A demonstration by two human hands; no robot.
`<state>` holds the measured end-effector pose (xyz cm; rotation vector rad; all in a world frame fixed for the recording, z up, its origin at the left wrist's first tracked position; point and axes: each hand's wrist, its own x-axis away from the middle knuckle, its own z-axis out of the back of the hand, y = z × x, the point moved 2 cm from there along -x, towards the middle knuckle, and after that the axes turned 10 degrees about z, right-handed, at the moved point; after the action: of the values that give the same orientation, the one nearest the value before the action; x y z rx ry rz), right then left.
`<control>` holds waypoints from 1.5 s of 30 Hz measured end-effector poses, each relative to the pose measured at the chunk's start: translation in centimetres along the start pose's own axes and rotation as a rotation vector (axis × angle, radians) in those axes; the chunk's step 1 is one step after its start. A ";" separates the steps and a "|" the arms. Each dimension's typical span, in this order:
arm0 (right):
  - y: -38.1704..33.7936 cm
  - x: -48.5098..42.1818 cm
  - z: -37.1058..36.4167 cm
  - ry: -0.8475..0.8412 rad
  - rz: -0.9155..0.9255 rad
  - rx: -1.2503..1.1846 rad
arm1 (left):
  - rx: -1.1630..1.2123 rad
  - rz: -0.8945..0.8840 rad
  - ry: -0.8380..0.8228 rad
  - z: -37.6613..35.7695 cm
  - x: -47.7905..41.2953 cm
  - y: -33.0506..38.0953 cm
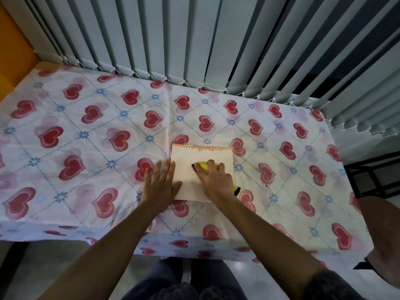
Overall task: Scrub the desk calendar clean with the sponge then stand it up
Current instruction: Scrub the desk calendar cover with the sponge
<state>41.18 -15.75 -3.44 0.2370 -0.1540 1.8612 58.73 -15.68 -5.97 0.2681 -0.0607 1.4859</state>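
The desk calendar (pixel 186 158), pale pink with a wire spiral along its far edge, lies flat on the table near the middle. My left hand (pixel 160 184) rests flat, fingers spread, on the calendar's left edge and the cloth beside it. My right hand (pixel 216 179) presses a yellow sponge (pixel 203 166) with a dark scrubbing side onto the calendar's face. The hand covers most of the sponge, and one yellow-and-black end pokes out by the wrist at the calendar's right edge.
The table (pixel 86 131) wears a white cloth printed with red hearts and blue flowers. Grey vertical blinds (pixel 194 40) hang along its far edge. A black metal frame (pixel 372 178) stands to the right, and another person's arm (pixel 381 234) shows at the lower right.
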 end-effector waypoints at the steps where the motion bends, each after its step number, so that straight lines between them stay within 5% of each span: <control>1: 1.4 0.6 -0.1 -0.016 -0.036 -0.006 | 0.004 -0.002 0.000 0.0 0.0 0.0; 6: 4.4 2.9 0.1 -0.024 -0.233 0.050 | 0.014 -0.010 -0.007 -0.1 0.0 0.0; 12: -2.1 2.8 0.0 0.001 0.023 -0.004 | -0.010 -0.028 0.007 0.3 0.1 0.0; 17: 2.0 7.1 -0.8 0.009 -0.016 0.008 | -0.025 -0.070 0.049 0.6 0.2 0.4; 22: 4.2 11.4 -2.2 0.064 0.033 0.077 | 0.011 -0.303 0.098 0.9 -0.6 4.9; 35: 8.7 -2.5 2.3 -0.003 -0.269 0.032 | -0.117 -0.408 -0.001 -0.3 -1.7 7.3; 45: 4.8 10.3 -1.8 -0.056 -0.171 -0.089 | -0.139 -0.368 -0.084 -1.5 -2.1 7.0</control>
<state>33.50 -7.24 -2.63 0.2335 -0.2466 1.6744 51.40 -16.99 -6.85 0.2158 -0.1720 1.0992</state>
